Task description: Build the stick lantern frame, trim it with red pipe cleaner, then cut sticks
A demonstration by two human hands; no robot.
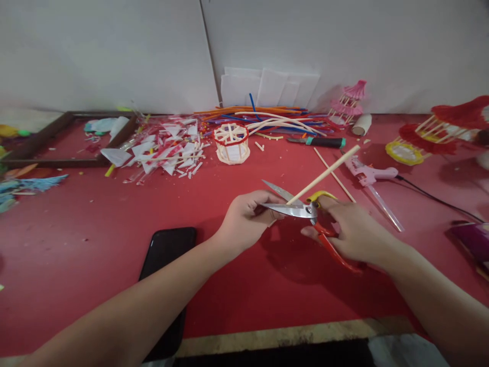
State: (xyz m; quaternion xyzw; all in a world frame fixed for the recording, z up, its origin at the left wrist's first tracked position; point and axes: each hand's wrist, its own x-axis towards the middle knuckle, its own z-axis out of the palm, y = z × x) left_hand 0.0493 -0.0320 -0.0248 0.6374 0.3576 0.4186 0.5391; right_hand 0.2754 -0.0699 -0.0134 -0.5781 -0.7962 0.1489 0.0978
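Note:
My right hand (351, 227) is wrapped round the red and yellow handles of a pair of scissors (292, 210), whose blades are apart. A thin pale stick (326, 172) lies between the blades and slants up to the right. My left hand (248, 214) is closed at the stick's lower end, close by the blade tips; its grip is partly hidden by the scissors. Beyond the hands stands a small round cage of pale sticks (232, 144) with a red fuzzy rim. Another thin stick (335, 176) lies flat on the red table (229, 300).
A black phone (170, 250) lies beside my left forearm. At right are a pink glue gun (367, 173) with a cord and a red-roofed stick model (439, 127). Farther back are a utility knife (321, 142), pipe cleaners (275, 120), a scrap pile (168, 148) and a pink tower (347, 104).

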